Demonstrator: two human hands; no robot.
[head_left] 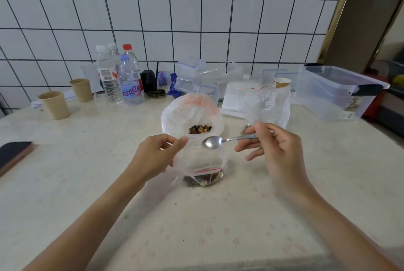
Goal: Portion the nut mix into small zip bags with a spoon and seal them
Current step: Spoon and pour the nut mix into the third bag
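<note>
Right hand (274, 152), centre right of frame: fingers curled round handle of spoon (220, 140), bowl empty, pointing left. Left hand (156, 155), centre: pinching the rim of small zip bag (201, 168), nuts visible at its bottom, resting on desk (87, 183). Just above spoon: large open bag of nut mix (200, 128). Upper left: paper cups (54, 104), water bottles (129, 78).

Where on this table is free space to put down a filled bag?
Free: the near table between both forearms, and the stretch between the phone and left hand. Crowded: the back, by the bottles and clear bin.
</note>
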